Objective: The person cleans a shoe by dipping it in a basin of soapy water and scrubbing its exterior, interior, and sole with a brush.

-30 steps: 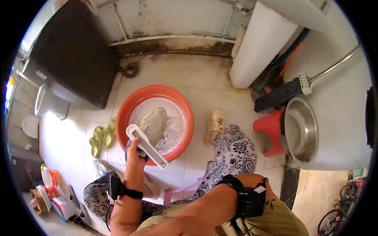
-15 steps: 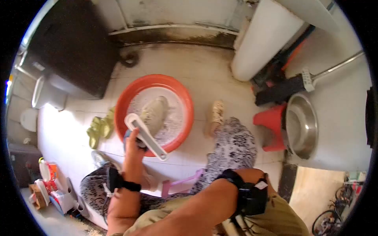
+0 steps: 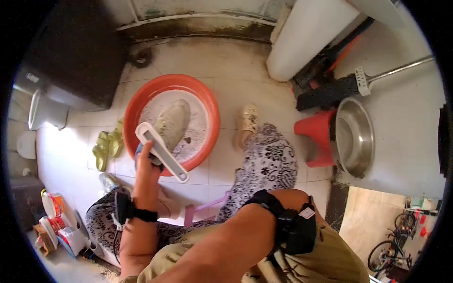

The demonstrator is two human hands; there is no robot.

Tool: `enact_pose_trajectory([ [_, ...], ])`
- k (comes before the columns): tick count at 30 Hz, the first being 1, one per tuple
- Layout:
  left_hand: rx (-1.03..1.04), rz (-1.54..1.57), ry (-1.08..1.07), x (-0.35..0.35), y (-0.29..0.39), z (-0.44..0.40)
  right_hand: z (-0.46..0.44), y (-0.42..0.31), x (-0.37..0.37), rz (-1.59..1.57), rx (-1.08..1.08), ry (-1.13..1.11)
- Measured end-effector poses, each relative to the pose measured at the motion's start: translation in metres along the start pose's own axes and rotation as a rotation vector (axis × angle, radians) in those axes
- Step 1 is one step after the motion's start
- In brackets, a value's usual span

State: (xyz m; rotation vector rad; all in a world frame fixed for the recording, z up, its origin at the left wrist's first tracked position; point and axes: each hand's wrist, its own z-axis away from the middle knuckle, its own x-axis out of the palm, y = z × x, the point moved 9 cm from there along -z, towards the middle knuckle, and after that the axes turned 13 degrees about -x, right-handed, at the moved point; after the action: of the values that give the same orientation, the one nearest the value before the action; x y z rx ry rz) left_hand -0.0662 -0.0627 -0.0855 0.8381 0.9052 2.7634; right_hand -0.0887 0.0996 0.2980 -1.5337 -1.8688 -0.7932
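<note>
My left hand (image 3: 148, 158) is closed around a white-and-grey long tool (image 3: 163, 153), with a dark blue part beside my fingers. The tool lies over the near rim of a round orange basin (image 3: 213, 113). Inside the basin, a pale laced shoe (image 3: 173, 123) rests in cloudy, sudsy water. The tool's upper end overlaps the shoe's near-left side in view; whether they touch I cannot tell. My right forearm crosses my body toward the lower left, and my right hand is out of the frame.
Green slippers (image 3: 107, 144) sit left of the basin. On the right are a red stool (image 3: 318, 139), a metal basin (image 3: 354, 137) and a black-bristled broom (image 3: 328, 93). A dark cabinet (image 3: 75, 56) stands at the upper left, and a pink frame (image 3: 205, 207) is near my legs.
The camera view has shifted, so the basin and floor objects appear higher and farther left. My left hand still holds the tool at the basin's near rim.
</note>
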Motion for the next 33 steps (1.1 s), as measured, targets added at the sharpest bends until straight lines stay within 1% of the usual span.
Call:
enact_pose_trajectory([
  [1,-0.035,0.029,0.124,0.001,-0.003,0.009,0.000,0.007,0.003,-0.045,0.124,-0.010],
  [2,0.014,0.015,0.128,-0.008,-0.002,0.002,0.000,0.011,0.002,-0.065,0.135,-0.036],
  [4,0.021,0.080,0.092,-0.016,-0.006,-0.007,0.002,0.013,-0.005,0.088,-0.041,-0.171],
  [6,0.002,0.050,0.160,-0.014,-0.002,0.002,0.004,0.014,-0.012,0.256,-0.212,-0.304],
  [7,0.021,0.040,0.101,-0.009,0.003,0.005,0.005,0.012,-0.018,0.236,-0.204,-0.314],
  [8,0.034,0.026,0.031,0.001,0.006,0.006,0.007,0.015,-0.021,0.365,-0.071,-0.372],
  [11,0.054,0.001,0.090,-0.005,0.006,0.006,0.026,0.018,-0.046,0.745,0.315,-0.579],
  [12,0.045,-0.027,0.092,-0.008,0.006,0.007,0.030,0.008,-0.081,0.813,0.313,-0.328],
  [13,0.074,-0.035,0.036,-0.001,0.011,0.012,0.039,-0.008,-0.128,1.073,0.470,-0.089],
  [14,-0.117,-0.274,0.146,-0.010,0.013,0.019,0.049,-0.034,-0.175,1.343,0.477,0.163],
  [15,-0.019,-0.141,0.139,-0.016,0.013,0.014,0.062,-0.069,-0.214,1.867,0.451,0.276],
  [16,0.079,-0.009,0.131,-0.020,0.012,0.010,0.073,-0.087,-0.227,2.177,0.390,0.297],
  [17,0.113,0.015,0.054,-0.003,0.020,0.019,0.082,-0.101,-0.230,2.487,0.312,0.311],
  [18,0.119,0.025,0.053,-0.004,0.021,0.019,0.092,-0.100,-0.247,2.490,0.319,0.297],
  [20,0.162,-0.065,0.095,-0.006,0.025,0.021,0.115,-0.098,-0.282,2.241,0.426,0.446],
  [21,0.119,-0.095,0.110,-0.007,0.023,0.020,0.123,-0.094,-0.291,2.246,0.502,0.505],
  [22,0.122,-0.089,0.108,-0.005,0.022,0.022,0.120,-0.091,-0.290,2.250,0.507,0.500],
  [24,0.252,-0.177,0.089,0.004,0.031,0.029,0.118,-0.101,-0.285,2.306,0.423,0.634],
  [25,0.324,-0.168,0.031,0.007,0.032,0.029,0.119,-0.104,-0.291,2.310,0.425,0.621],
  [26,0.334,-0.160,0.034,0.001,0.032,0.023,0.118,-0.110,-0.295,2.288,0.324,0.588],
  [27,0.340,-0.061,-0.032,-0.005,0.033,0.018,0.118,-0.117,-0.297,2.262,0.226,0.554],
  [28,0.344,0.038,-0.098,-0.001,0.040,0.023,0.117,-0.120,-0.295,2.264,0.234,0.536],
  [29,0.172,0.311,-0.083,0.001,0.035,0.027,0.119,-0.128,-0.292,2.282,0.213,0.590],
  [30,0.183,0.326,-0.081,-0.004,0.035,0.024,0.120,-0.138,-0.288,2.302,0.193,0.642],
  [31,0.275,0.157,-0.010,-0.011,0.040,0.022,0.117,-0.146,-0.287,2.305,0.207,0.623],
  [32,0.359,-0.016,0.063,-0.013,0.045,0.025,0.120,-0.163,-0.284,2.358,0.176,0.727],
  [33,0.358,-0.005,0.063,-0.016,0.042,0.025,0.125,-0.180,-0.281,2.409,0.143,0.840],
])
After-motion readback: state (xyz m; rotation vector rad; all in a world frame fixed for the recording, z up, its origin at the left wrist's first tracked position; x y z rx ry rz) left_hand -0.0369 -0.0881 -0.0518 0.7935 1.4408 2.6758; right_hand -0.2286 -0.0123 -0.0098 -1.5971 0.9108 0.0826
